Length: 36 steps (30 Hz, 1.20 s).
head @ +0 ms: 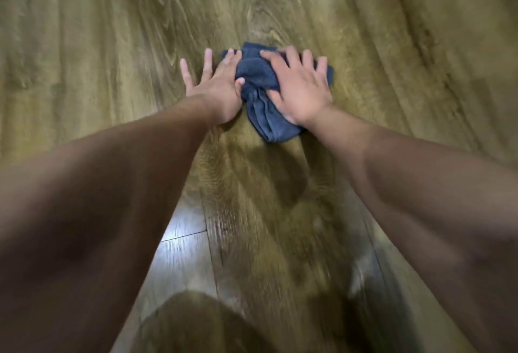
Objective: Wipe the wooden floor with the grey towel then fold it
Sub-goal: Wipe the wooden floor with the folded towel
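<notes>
Grey towel (259,83): bunched in a loose crumpled wad on the wooden floor (112,30), far of centre in the head view, with a pleated tail trailing toward the person. Colour reads dark blue-grey.

Right hand (300,89): laid flat on top of the wad, fingers spread and fairly straight, palm pressing down. No pinch visible.

Left hand (215,83): mostly on bare floor just beside the towel's left edge, fingers splayed; index finger and thumb touch the cloth's edge. Not gripping.

Handling, judged: terry-type cloth, soft, light, fully limp. It will not hold shape, and under a flat palm it slides readily over the glossy boards. The wad can creep out from under the hand if pressure is uneven. Not fragile.

Where to take hold, judged: for wiping, palm pressure over the thickest part is enough. For folding, the wad must first be spread out; best to pinch two corners or a hem edge, one per hand. Corners are not identifiable now, buried in folds.

Frame is motion-blurred near the lower edge.
</notes>
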Motion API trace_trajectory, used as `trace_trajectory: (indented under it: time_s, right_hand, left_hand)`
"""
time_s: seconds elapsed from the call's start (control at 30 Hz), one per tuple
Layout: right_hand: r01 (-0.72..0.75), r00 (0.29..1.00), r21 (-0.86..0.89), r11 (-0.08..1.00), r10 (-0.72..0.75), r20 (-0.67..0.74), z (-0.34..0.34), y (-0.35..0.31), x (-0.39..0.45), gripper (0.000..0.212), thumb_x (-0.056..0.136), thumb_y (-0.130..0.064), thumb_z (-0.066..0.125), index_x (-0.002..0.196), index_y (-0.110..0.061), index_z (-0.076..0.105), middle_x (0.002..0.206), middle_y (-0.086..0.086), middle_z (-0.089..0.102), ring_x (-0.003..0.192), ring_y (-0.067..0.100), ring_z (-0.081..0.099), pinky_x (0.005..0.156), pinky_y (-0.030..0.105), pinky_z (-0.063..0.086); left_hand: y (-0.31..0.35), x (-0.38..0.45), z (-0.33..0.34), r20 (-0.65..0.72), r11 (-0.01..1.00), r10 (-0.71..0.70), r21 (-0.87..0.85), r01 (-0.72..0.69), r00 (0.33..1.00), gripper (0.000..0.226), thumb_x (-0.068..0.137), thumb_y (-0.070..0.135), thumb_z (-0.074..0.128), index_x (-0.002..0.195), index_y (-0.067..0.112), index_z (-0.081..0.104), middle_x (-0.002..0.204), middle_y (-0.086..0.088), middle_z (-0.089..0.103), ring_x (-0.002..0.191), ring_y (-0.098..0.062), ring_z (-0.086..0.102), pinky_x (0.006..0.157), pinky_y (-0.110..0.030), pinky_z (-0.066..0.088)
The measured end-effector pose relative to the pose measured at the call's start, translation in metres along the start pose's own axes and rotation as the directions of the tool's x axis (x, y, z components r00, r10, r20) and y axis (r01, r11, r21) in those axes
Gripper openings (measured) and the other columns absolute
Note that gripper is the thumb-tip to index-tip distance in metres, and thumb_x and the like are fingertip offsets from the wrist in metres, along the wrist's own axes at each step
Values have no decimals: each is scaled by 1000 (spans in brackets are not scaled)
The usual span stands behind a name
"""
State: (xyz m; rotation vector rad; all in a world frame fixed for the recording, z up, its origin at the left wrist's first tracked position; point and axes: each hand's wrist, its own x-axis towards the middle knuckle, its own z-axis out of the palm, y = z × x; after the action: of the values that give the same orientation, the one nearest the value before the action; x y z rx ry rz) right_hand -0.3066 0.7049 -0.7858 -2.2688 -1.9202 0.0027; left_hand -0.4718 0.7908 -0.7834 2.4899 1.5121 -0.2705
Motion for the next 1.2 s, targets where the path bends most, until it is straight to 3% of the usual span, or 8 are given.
trace_trajectory:
  time_s: [0.23, 0.57, 0.7, 0.8, 0.87, 1.0, 1.1, 1.2]
  right_hand:
    - [-68, 995, -20, 997, 69, 65, 0, -11, -7, 62, 93, -48, 50, 151, -39, 30, 150, 3, 40, 124, 38, 42, 99, 54, 29]
    - [-111, 982, -23, 994, 113, 151, -12, -74, -167, 71, 89, -51, 49, 154, -36, 28, 157, 3, 37, 128, 40, 42, 107, 56, 26]
    - [-87, 970, 171, 981, 44, 239, -28, -112, -250, 81, 81, -57, 39, 157, -35, 23, 163, -3, 30, 147, 37, 24, 120, 53, 12]
    - [-43, 968, 265, 963, -25, 248, -38, -144, -310, 74, 91, -54, 35, 159, -30, 21, 165, -6, 26, 153, 31, 13, 124, 46, 3]
    - [-50, 976, 261, 964, -9, 220, -41, -176, -354, 66, 99, -53, 30, 159, -25, 24, 165, -5, 26, 154, 28, 13, 125, 45, 6]
    - [-170, 966, 193, 966, 126, 224, -40, -234, -424, 71, 96, -60, 37, 157, -24, 32, 166, 6, 23, 153, 27, 20, 122, 48, 11]
    - [-214, 947, 122, 969, 175, 268, -42, -261, -451, 70, 92, -67, 39, 154, -36, 34, 165, 4, 25, 152, 29, 23, 115, 56, 14]
    - [-271, 933, 145, 952, 223, 282, -42, -276, -460, 65, 93, -65, 37, 152, -36, 36, 164, 3, 27, 152, 28, 20, 111, 59, 19]
  left_hand:
    - [17, -22, -2, 28, 996, -93, 1, 93, 995, 57, 105, 38, 16, 160, 31, 4, 168, 15, 0, 154, -19, -13, 111, -64, -25]
    - [-11, -175, 38, 18, 997, 76, -5, -76, 997, 57, 106, 39, 17, 161, 28, 5, 168, 13, 1, 154, -19, -13, 113, -62, -22]
    - [-39, -269, 60, 25, 989, 139, 38, -140, 990, 60, 104, 41, 14, 161, 22, 9, 169, 7, 7, 155, -19, -10, 116, -62, -17]
    - [-64, -345, 73, 43, 973, 191, 120, -195, 981, 63, 102, 41, 16, 158, 13, 23, 165, -3, 24, 156, -24, 3, 116, -64, -14]
    - [-80, -393, 80, 69, 961, 218, 161, -226, 974, 64, 102, 41, 16, 155, 11, 32, 162, -6, 33, 155, -27, 9, 116, -67, -12]
    - [-110, -471, 93, 229, 925, 186, 287, -248, 956, 71, 98, 46, 1, 158, 14, 23, 165, -5, 24, 155, -28, -2, 111, -71, -19]
    - [-128, -512, 94, 333, 924, 169, 275, -267, 928, 71, 97, 50, 5, 157, 16, 21, 166, -4, 19, 155, -27, -3, 106, -76, -17]
    - [-138, -525, 83, 326, 932, 221, 207, -297, 919, 66, 99, 51, 12, 149, 14, 33, 157, -6, 31, 154, -27, 8, 111, -72, -13]
